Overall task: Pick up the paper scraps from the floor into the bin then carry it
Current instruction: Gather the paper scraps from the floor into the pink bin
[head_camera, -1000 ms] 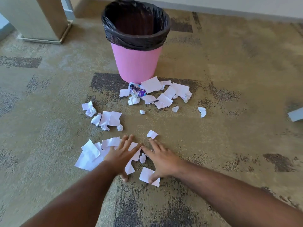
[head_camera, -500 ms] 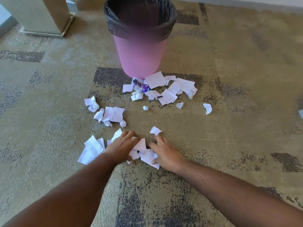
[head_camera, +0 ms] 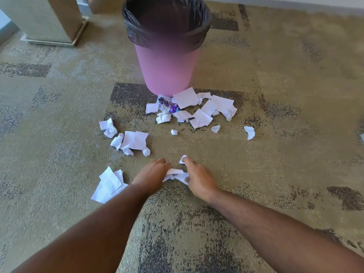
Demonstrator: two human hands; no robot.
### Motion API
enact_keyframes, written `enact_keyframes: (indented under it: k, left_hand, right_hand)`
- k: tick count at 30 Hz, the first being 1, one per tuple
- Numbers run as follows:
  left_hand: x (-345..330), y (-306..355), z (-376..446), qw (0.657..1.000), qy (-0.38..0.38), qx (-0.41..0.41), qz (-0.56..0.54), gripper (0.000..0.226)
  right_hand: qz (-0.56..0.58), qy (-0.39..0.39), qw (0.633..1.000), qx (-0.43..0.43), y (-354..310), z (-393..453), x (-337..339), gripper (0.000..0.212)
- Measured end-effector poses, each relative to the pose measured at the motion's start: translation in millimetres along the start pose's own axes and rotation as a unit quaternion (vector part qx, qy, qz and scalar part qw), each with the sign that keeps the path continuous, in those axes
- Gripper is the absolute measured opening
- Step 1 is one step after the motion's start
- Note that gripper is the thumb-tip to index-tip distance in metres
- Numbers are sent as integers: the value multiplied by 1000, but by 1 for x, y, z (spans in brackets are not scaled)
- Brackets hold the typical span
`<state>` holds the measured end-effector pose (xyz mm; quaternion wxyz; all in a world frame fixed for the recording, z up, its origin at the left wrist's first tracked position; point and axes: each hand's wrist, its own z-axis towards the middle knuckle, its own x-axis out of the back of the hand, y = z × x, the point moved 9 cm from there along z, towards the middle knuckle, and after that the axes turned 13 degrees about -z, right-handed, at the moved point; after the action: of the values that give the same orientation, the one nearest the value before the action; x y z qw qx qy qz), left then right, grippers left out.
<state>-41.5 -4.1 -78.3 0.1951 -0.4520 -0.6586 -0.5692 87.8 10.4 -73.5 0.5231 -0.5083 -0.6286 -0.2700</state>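
Left hand [head_camera: 151,175] and right hand [head_camera: 199,179] gather crumpled white paper scraps [head_camera: 175,175]

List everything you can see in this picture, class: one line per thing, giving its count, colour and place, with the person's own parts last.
bin: one, pink with black liner, upright at top centre.
paper scraps: many, white, scattered on the carpet before the bin.
printed wrapper: one, purple and white, at the bin's foot.
carpet: tan with dark patches, underneath everything.
pillar base: one, beige, top left.
left hand: one, gathering scraps.
right hand: one, gathering scraps.
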Motion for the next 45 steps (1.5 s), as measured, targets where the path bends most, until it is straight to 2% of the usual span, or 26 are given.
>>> enact_keyframes:
  k: [3,5,8,12,16,24,28,32,37,42,45]
  left_hand:
    - [1,-1,3,1000,3,14,-18,29]
    - [2,-1,6,999,4,25,-35,33]
    - [2,-1,10,998,11,42,-55,33]
    - [2,0,15,994,36,67,-81,19]
    - [1,1,19,990,48,90,-99,26]
    - [5,2,23,984,64,105,-129,22]
    - [19,8,29,980,80,110,-142,23]
    - [62,21,46,979,122,85,-136,23]
    - [159,55,80,973,204,10,-105,22]
    - [274,96,107,950,296,-85,-60,24]
    - [332,118,116,937,322,-123,-53,30]
  right_hand:
    - [22,-22,998,-46,9,13,1,89]
    - [38,-47,996,-72,15,20,1,95]
    - [78,-59,990,-102,20,24,0,78]
    - [98,-18,990,-104,15,25,0,44]
    - [117,-3,987,-106,13,25,-1,22]
    - [134,0,984,-114,17,25,7,11]
    - [146,5,984,-103,16,28,21,20]
    - [171,45,980,-89,14,42,64,23]
    - [192,163,964,-82,9,78,159,17]
    - [203,285,935,-53,-8,105,267,17]
    - [199,338,919,-38,-17,123,324,16]
